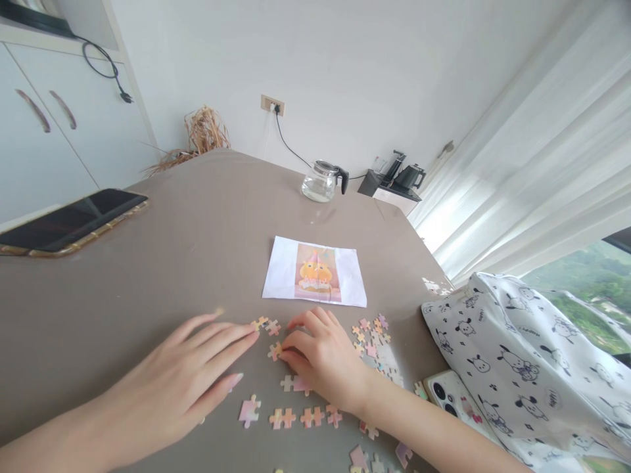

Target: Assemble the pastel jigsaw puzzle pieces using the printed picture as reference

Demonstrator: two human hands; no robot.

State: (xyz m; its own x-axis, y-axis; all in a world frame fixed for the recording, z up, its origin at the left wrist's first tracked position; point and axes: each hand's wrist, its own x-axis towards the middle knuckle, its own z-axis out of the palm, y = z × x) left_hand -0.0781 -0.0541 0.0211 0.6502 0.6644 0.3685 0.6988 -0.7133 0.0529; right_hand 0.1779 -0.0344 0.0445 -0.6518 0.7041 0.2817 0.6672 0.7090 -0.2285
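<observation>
My right hand (328,358) is closed, thumb and fingertips pinching a small yellow-pink puzzle piece (274,352) against the table. Just above it lie some joined puzzle pieces (273,326). My left hand (192,371) rests palm down with its fingers stretched out, one fingertip at the left end of a yellow piece (259,322); other pieces are partly covered by this hand. Below, a single pink piece (250,411) lies beside joined orange-pink pieces (282,418). Beyond both hands is a creased paper sheet (277,269) printed with a yellow character and a cake.
Many loose pieces (371,349) are scattered right of my right hand. A white patterned bag (517,355) and a phone (456,401) lie at the right. A glass pot (319,184) stands farther back on the table (211,230); a tablet (73,220) is at the left.
</observation>
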